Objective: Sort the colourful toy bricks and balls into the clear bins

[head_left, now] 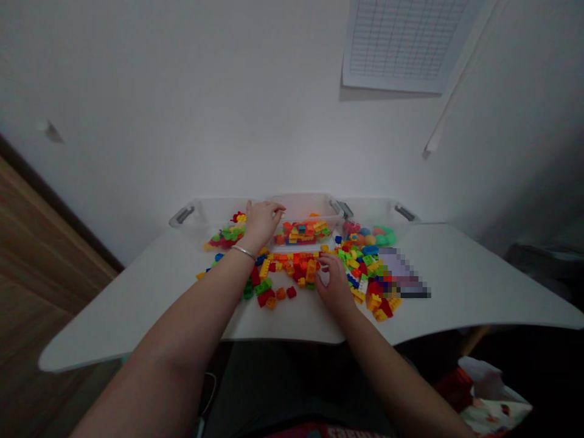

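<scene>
My left hand (265, 220) is raised over the left end of the middle clear box (301, 202), its fingers pointing right, loosely bent, with nothing visible in them. That box holds orange, yellow, red and green toy building bricks (303, 232). Low over the table, my right hand (334, 278) has its thumb and fingers apart. An upright orange brick (311, 271) stands just left of its fingertips; whether they touch cannot be made out. Loose red and orange bricks (280, 294) lie between my hands. A mixed heap of bricks (360, 267) spreads right of my right hand.
Behind my left hand, a clear box (207, 210) holds green, red and yellow pieces. The right clear box (374, 213) contains coloured balls. A pixelated flat object (404, 272) lies right of the heap. The white table (474, 274) has a curved front edge; a wall stands behind.
</scene>
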`<state>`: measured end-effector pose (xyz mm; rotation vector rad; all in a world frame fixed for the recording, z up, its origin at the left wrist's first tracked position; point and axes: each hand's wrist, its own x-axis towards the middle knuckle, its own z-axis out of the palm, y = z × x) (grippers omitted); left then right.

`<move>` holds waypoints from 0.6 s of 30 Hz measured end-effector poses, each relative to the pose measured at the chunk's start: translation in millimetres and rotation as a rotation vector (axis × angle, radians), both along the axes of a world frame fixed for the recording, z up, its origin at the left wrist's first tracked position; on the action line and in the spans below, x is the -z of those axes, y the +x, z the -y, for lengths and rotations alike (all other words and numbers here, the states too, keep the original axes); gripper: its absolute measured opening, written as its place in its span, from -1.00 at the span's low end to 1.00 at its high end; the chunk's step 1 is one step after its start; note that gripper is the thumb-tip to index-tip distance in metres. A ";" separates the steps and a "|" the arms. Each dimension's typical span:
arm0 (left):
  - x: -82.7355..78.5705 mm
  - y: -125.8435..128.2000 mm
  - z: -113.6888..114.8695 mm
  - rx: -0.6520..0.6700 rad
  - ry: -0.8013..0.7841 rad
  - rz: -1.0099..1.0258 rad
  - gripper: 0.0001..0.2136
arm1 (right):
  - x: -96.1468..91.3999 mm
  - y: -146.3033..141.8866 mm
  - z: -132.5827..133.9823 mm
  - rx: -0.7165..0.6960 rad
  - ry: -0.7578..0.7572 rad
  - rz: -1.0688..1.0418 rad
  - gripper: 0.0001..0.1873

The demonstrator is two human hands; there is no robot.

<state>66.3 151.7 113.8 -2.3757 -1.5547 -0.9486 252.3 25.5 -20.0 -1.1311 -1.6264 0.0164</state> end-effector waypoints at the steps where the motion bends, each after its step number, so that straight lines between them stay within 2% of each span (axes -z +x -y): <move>1: 0.1 1.3 -1.0 -0.038 -0.026 -0.025 -0.73 | 0.8 0.2 -0.5 0.003 0.002 0.005 -0.66; 4: 2.1 4.7 -3.0 -0.116 -0.062 -0.066 -0.67 | 2.2 0.4 -1.0 0.010 -0.013 0.020 -0.65; 7: 6.8 6.0 -4.4 -0.132 -0.063 -0.098 -0.62 | 1.9 0.4 -0.4 0.011 -0.037 0.029 -0.66; 13: 17.0 4.1 -6.8 -0.065 -0.067 -0.035 -0.55 | 0.1 0.5 -0.3 0.010 -0.063 0.035 -0.68; 18: 10.9 2.4 -2.5 -0.019 -0.085 -0.067 -0.61 | 0.6 0.4 -2.2 0.010 -0.071 0.021 -0.70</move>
